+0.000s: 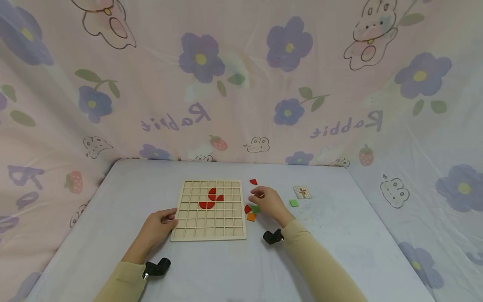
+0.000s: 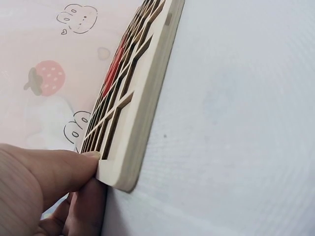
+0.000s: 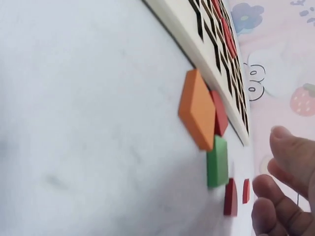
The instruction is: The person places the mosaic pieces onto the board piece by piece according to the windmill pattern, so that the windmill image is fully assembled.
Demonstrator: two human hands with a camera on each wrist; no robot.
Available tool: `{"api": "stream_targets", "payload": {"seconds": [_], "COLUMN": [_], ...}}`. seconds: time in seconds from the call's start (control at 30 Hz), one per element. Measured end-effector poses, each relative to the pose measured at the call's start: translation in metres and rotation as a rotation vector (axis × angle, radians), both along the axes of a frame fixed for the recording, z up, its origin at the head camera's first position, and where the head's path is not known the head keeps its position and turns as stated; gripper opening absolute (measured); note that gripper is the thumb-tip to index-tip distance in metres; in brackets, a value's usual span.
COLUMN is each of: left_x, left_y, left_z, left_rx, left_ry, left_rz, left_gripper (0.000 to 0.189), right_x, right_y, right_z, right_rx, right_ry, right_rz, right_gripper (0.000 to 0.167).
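Note:
A square wooden grid board (image 1: pixel 222 234) lies on the table with several red quarter-round pieces (image 1: pixel 212 194) in its cells. At its left edge my left hand (image 1: pixel 157 228) grips the rim, with the thumb (image 2: pixel 74 172) at the board's edge and the fingers lower down beside it. To the right of the board my right hand (image 1: pixel 269 203) hovers with loosely bent fingers and nothing visible between them. Below and around it lie a green piece (image 3: pixel 217 162), an orange square (image 3: pixel 197 110) and loose red pieces (image 3: pixel 231 196), one of them hidden from the head view.
A small card (image 1: pixel 302 192) with a printed grid picture lies at the right, with a light green square (image 1: pixel 294 203) near it. Another red piece (image 1: pixel 253 181) lies beyond my right hand. Patterned cloth (image 1: pixel 241 84) hangs behind the white table (image 1: pixel 211 268).

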State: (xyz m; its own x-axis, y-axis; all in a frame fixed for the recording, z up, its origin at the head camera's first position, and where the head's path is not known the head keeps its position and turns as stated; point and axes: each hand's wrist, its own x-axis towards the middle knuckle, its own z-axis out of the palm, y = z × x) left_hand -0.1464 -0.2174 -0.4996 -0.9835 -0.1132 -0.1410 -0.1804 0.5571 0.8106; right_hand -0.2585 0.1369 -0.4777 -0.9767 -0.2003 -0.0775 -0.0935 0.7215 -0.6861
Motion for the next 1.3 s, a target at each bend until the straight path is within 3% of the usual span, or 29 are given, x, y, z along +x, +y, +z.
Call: {"api": "stream_targets", "payload": {"seconds": [0.3, 0.57, 0.83, 1.03, 1.3], "left_x": [-0.002, 0.0, 0.0, 0.0, -0.002], "left_y": [0.001, -0.002, -0.001, 0.0, 0.0], "left_z": [-0.001, -0.001, 0.0, 0.001, -0.001], "left_rx": [-0.004, -0.006, 0.004, 0.007, 0.011], "left_ry": [-0.02, -0.021, -0.017, -0.009, -0.02], "left_rz": [0.006, 0.009, 0.004, 0.004, 0.018], "left_gripper": [0.047, 0.047, 0.046, 0.045, 0.046], "right_x": [-0.007, -0.03, -0.054, -0.067, -0.075], "right_y": [0.012, 0.01, 0.011, 0.006, 0.002], "right_z": [-0.004, -0.013, -0.016, -0.011, -0.014], "right_rx": [-0.031, -0.066, -0.152, -0.131, -0.098], "right_ry": [0.023, -0.012, -0.042, -0.095, -0.103], "right_rz": [-0.057, -0.103, -0.165, -0.194, -0.167], "right_gripper": [0.035, 0.043, 0.039, 0.037, 0.028]}}
